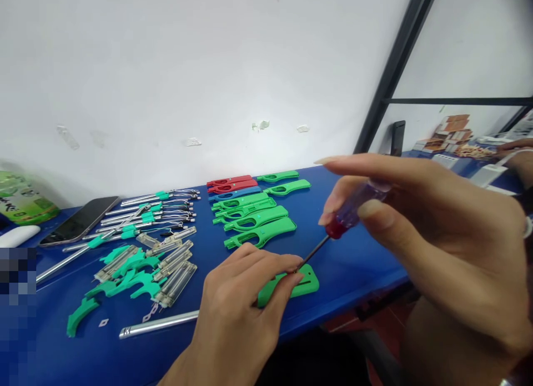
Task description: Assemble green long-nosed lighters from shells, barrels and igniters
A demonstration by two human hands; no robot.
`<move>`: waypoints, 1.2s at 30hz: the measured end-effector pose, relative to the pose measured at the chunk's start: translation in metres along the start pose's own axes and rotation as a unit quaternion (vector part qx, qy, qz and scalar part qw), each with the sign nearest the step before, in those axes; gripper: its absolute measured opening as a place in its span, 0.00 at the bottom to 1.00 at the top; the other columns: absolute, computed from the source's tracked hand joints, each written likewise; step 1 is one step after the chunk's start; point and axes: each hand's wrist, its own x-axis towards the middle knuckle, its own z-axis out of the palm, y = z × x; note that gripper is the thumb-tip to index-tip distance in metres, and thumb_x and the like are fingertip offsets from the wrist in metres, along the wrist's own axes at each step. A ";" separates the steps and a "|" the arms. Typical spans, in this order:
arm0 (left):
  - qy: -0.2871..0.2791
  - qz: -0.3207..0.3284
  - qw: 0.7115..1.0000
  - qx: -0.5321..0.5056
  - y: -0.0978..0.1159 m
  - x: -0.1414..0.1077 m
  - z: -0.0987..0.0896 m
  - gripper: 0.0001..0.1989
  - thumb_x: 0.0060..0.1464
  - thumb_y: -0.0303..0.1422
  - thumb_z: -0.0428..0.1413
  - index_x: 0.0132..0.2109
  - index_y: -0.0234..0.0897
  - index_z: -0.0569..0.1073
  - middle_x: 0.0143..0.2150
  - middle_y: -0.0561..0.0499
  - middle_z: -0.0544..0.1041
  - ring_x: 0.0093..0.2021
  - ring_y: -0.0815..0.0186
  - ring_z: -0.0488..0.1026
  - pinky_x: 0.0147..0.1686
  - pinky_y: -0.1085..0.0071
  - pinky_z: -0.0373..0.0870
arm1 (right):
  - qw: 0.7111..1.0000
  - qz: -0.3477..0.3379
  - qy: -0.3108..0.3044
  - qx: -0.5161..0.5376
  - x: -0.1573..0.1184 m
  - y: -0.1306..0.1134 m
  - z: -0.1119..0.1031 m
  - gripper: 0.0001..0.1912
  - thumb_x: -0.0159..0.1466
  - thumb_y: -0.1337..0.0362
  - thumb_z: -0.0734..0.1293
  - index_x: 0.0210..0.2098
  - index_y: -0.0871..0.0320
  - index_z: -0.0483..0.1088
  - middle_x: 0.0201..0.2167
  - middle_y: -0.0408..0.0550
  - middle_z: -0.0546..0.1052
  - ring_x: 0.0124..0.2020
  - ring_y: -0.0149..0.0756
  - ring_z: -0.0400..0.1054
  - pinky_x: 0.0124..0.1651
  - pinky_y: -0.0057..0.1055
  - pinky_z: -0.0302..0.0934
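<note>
My right hand [437,230] grips a screwdriver [353,208] with a clear purple handle and a red collar. Its thin shaft slants down left to the fingertips of my left hand [245,291]. Thumb and index finger of my left hand are pinched together at the screwdriver's tip, over a green lighter casing [306,280] lying at the table's front edge. Whatever small piece sits between those fingertips is too small to make out. A silver metal tube [158,324] runs out to the left from under my left hand.
Green casings [262,233], red casings [233,184] and a blue one [235,194] lie mid-table. Leftward are clear lighter tanks [177,286], teal parts [145,283], wired metal rods [137,219], a phone [81,220] and a green-labelled bottle [25,200]. Another person's hand [516,147] shows far right.
</note>
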 end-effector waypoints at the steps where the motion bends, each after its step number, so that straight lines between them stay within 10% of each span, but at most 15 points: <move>1: -0.004 -0.006 1.000 0.000 0.000 0.000 0.001 0.08 0.61 0.24 0.66 0.45 0.42 0.81 0.32 0.59 0.83 0.24 0.74 0.70 0.22 0.76 0.66 | 1.000 -0.005 -0.014 0.010 0.000 0.000 -0.001 0.16 0.74 0.59 0.68 0.58 0.36 0.79 0.44 0.40 0.84 0.41 0.42 0.80 0.40 0.38 0.75; 25: -0.056 -0.018 0.995 0.082 -0.014 -0.017 0.056 0.10 0.64 0.24 0.61 0.49 0.41 0.81 0.38 0.54 0.86 0.34 0.62 0.80 0.34 0.68 0.79 | 0.983 -0.065 -0.173 0.003 0.016 0.024 -0.028 0.14 0.72 0.66 0.71 0.53 0.45 0.83 0.47 0.37 0.88 0.45 0.34 0.83 0.49 0.28 0.76; 36: -0.122 -0.012 0.983 0.138 -0.011 -0.020 0.048 0.07 0.68 0.29 0.59 0.51 0.40 0.79 0.45 0.50 0.84 0.41 0.58 0.79 0.41 0.61 0.80 | 0.977 -0.015 -0.212 0.032 0.019 0.036 -0.027 0.11 0.73 0.58 0.71 0.53 0.44 0.84 0.44 0.38 0.88 0.45 0.35 0.82 0.48 0.29 0.73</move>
